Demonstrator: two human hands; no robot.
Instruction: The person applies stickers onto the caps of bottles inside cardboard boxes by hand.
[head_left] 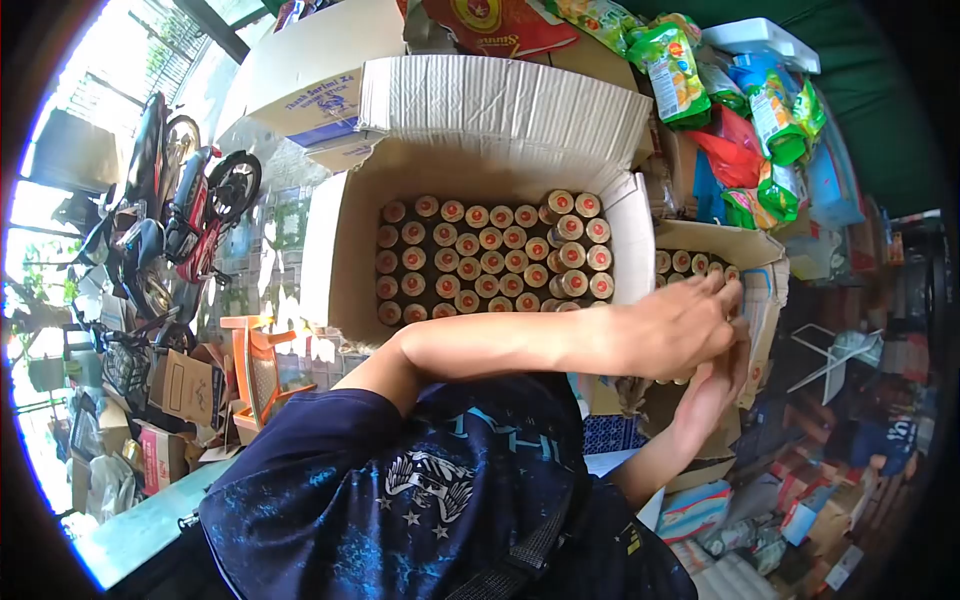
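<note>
Across the front of a large open carton (505, 100) reaches my left arm. My left hand (685, 330) is over a smaller open carton (770, 290) on the right, its fingers bent downward and closed. Close below it, my right hand (712, 395) is at the same carton, its fingers curled and partly covered by the left hand. Whatever either hand grips is hidden. Small round containers with gold tops and red round labels (697, 262) stand in rows beside my fingertips. The large carton holds many similar containers (490, 238), some standing higher along the right side.
Green snack packets (672, 75) and a red packet (730, 150) lie at the upper right. Motorcycles (185, 215) stand at the left, with an orange chair (262, 365) nearer. A box with blue print (320, 100) is behind the large carton. Another person (885, 440) is at the far right.
</note>
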